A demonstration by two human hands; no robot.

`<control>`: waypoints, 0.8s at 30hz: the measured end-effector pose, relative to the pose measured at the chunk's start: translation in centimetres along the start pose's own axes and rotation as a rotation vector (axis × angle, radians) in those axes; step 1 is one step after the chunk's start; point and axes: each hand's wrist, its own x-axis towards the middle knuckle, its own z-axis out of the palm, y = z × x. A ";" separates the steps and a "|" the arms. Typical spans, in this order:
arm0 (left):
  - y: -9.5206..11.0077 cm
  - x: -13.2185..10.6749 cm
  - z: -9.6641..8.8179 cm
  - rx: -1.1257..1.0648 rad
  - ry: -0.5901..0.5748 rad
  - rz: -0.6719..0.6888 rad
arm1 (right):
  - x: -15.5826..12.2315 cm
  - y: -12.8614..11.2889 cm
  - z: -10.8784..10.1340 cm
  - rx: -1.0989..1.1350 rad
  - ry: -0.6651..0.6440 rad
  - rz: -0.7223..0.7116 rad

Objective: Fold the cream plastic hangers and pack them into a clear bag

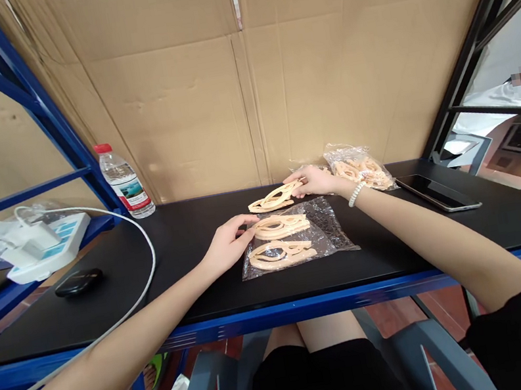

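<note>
Treat the clear plastic bag [333,229] lying flat on the black tabletop [389,246] as the middle of the clock, 12 pointing at the cardboard wall [311,80].

So the loose beige piece [269,203], a slim openwork plastic thing with a curvy outline, is up around 12, just beyond the bag's far edge. The right hand [314,181] is at about 1 o'clock with its fingers closed on that piece's 3 o'clock end, the rest poking out toward 9. There's a pale beaded bracelet [357,193] on that wrist.

The left hand [230,243] sits at 9, thumb and fingers curved in at the bag's edge, right by the end of the upper beige piece [281,225]. Honestly can't tell if it's pinching anything or just resting there. The lower beige piece [283,254] is nearer 6, with shiny film over it. The two look about parallel.

Other stuff: a crinkly packet [360,169] of more beige bits between 1 and 2, partly behind the right forearm, and a phone [438,192] lying flat just shy of 3. A red-capped water bottle [126,183] stands at 10, and a small black gadget [79,282], maybe a mouse, is way out at 9.
</note>
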 end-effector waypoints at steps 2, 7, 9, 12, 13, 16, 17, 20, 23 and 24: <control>-0.1 0.0 0.0 -0.004 0.001 -0.002 | -0.9 -0.3 0.0 0.116 0.038 0.047; 0.0 0.0 0.0 -0.019 -0.007 -0.010 | -3.3 -1.4 -0.7 0.330 0.130 0.128; 0.3 0.0 -0.2 -0.025 -0.010 -0.016 | -4.5 -1.8 -1.4 0.380 0.153 0.143; 1.3 -0.8 -0.9 -0.031 -0.009 -0.027 | -7.4 -2.5 -2.8 0.416 0.188 0.148; 1.6 -1.3 -1.1 -0.028 -0.012 -0.029 | -8.7 -2.7 -3.3 0.419 0.205 0.151; 2.6 -3.8 -1.6 0.054 -0.035 -0.012 | -12.8 -3.2 -4.4 0.416 0.215 0.203; 2.8 -4.7 -1.6 0.092 -0.030 0.003 | -14.1 -3.3 -4.6 0.402 0.225 0.229; 3.2 -7.1 -1.2 0.178 -0.004 0.032 | -16.9 -3.4 -4.6 0.375 0.232 0.302; 3.5 -8.2 -0.5 0.209 0.008 0.050 | -17.7 -3.3 -3.8 0.392 0.220 0.333; 3.6 -8.3 -0.3 0.204 0.008 0.054 | -17.6 -3.3 -3.4 0.404 0.204 0.337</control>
